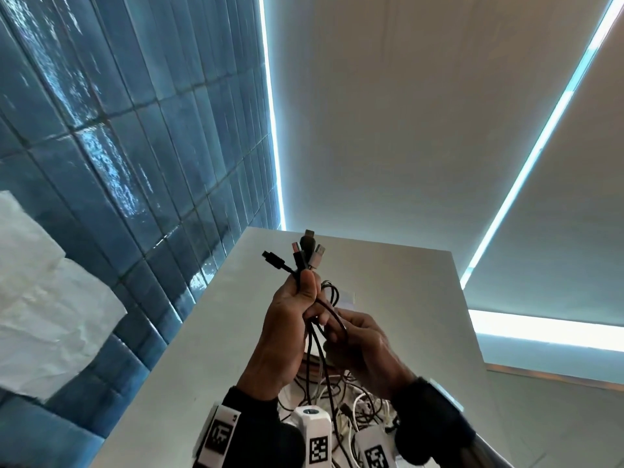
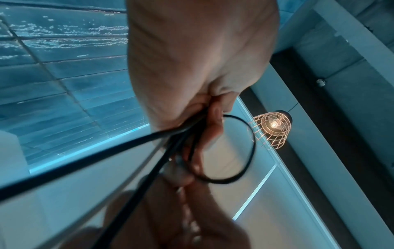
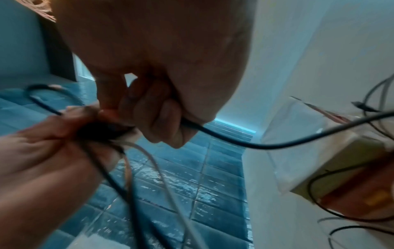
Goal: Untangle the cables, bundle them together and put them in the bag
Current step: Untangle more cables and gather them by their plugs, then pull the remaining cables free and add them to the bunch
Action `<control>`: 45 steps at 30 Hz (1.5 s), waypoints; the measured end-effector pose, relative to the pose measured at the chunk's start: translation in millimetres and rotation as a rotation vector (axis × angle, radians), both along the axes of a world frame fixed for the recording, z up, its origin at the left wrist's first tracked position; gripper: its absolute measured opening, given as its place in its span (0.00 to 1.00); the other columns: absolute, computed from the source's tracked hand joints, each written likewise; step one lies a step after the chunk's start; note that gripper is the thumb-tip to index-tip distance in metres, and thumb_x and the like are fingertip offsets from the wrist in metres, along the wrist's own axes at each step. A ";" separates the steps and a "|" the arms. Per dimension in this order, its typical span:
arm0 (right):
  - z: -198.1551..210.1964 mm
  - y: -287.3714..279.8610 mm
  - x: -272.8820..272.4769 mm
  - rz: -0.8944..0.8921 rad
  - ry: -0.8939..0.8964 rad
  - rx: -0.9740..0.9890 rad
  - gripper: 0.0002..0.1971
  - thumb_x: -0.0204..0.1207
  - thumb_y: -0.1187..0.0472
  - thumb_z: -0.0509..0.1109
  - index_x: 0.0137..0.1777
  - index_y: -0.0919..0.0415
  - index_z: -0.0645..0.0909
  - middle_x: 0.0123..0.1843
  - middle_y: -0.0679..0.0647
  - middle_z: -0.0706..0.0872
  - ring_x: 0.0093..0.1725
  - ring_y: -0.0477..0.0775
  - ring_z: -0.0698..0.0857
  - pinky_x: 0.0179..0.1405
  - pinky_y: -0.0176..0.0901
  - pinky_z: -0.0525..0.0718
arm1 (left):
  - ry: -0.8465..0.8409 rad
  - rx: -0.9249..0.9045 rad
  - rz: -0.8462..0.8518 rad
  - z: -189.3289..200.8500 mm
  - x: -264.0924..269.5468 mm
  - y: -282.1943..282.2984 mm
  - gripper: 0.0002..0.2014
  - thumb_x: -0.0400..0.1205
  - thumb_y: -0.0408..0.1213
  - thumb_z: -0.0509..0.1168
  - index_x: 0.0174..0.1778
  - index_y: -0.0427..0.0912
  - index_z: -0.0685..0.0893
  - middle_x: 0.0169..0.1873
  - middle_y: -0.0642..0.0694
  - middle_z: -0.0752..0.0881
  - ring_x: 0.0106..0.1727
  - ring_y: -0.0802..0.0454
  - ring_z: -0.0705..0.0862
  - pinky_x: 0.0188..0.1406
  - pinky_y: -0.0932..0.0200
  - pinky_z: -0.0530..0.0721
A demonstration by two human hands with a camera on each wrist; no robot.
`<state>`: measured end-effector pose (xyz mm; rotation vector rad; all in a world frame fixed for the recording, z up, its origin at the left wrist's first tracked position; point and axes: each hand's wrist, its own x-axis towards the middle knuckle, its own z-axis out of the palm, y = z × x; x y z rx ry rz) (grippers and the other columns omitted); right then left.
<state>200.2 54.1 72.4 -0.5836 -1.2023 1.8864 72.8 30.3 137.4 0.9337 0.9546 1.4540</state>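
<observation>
In the head view my left hand (image 1: 302,298) is raised over the white table (image 1: 405,282) and grips a bunch of cables. Their plugs (image 1: 305,253) stick out above the fist. Just below and to the right, my right hand (image 1: 347,332) grips a dark cable (image 1: 332,312) that loops between both hands. More tangled black and white cables (image 1: 354,403) lie on the table under my wrists. The left wrist view shows my left hand (image 2: 202,94) clamped on black cables (image 2: 85,161). In the right wrist view my right hand (image 3: 157,109) has its fingers curled round a black cable (image 3: 266,144).
A clear plastic wrapping (image 3: 298,131) with a pale and orange box-like thing inside lies on the table among cables. Blue tiled wall (image 1: 135,163) runs along the left, with crumpled white paper (image 1: 44,298) in front of it. A wire-caged lamp (image 2: 270,129) glows.
</observation>
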 end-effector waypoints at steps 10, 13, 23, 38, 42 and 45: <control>-48.2 9.0 3.7 -0.180 -0.347 0.222 0.15 0.80 0.56 0.65 0.32 0.58 0.80 0.24 0.47 0.67 0.24 0.45 0.63 0.22 0.35 0.59 | -0.255 0.019 -0.031 5.1 -9.3 -4.6 0.13 0.82 0.47 0.56 0.36 0.43 0.70 0.26 0.51 0.65 0.25 0.55 0.61 0.29 0.59 0.63; -62.1 11.8 10.4 -0.196 -0.508 0.282 0.17 0.84 0.60 0.62 0.33 0.61 0.79 0.21 0.41 0.69 0.23 0.39 0.65 0.24 0.31 0.63 | -0.281 0.055 -0.010 9.4 -18.0 -3.3 0.15 0.86 0.45 0.54 0.35 0.44 0.70 0.27 0.51 0.65 0.26 0.56 0.62 0.27 0.61 0.64; -36.4 13.3 37.1 -0.387 -0.263 -0.023 0.11 0.82 0.59 0.64 0.41 0.66 0.78 0.23 0.48 0.61 0.22 0.46 0.56 0.19 0.34 0.54 | -0.140 -0.019 0.146 8.2 -23.7 2.5 0.15 0.88 0.43 0.52 0.35 0.44 0.67 0.25 0.53 0.66 0.25 0.57 0.61 0.27 0.60 0.59; 9.2 -29.2 34.2 -0.158 -0.461 0.444 0.18 0.81 0.52 0.65 0.36 0.67 0.77 0.26 0.42 0.71 0.27 0.42 0.69 0.27 0.32 0.68 | -0.096 -0.104 -0.081 16.0 6.6 -3.5 0.13 0.80 0.49 0.56 0.37 0.43 0.69 0.22 0.51 0.72 0.27 0.53 0.69 0.34 0.57 0.65; -2.2 -40.0 57.2 -0.259 -0.655 0.533 0.16 0.81 0.52 0.62 0.31 0.50 0.76 0.26 0.45 0.74 0.29 0.38 0.71 0.30 0.34 0.69 | 0.116 -0.076 -0.024 12.1 5.9 -2.5 0.13 0.88 0.43 0.52 0.40 0.45 0.75 0.22 0.49 0.75 0.29 0.50 0.70 0.31 0.57 0.66; -0.1 -46.1 88.3 -0.380 -0.759 0.496 0.17 0.79 0.47 0.63 0.30 0.53 0.76 0.24 0.47 0.72 0.27 0.38 0.69 0.28 0.35 0.67 | 0.298 -0.084 0.030 0.8 11.2 0.4 0.10 0.89 0.41 0.52 0.44 0.49 0.76 0.25 0.47 0.83 0.28 0.52 0.74 0.28 0.59 0.70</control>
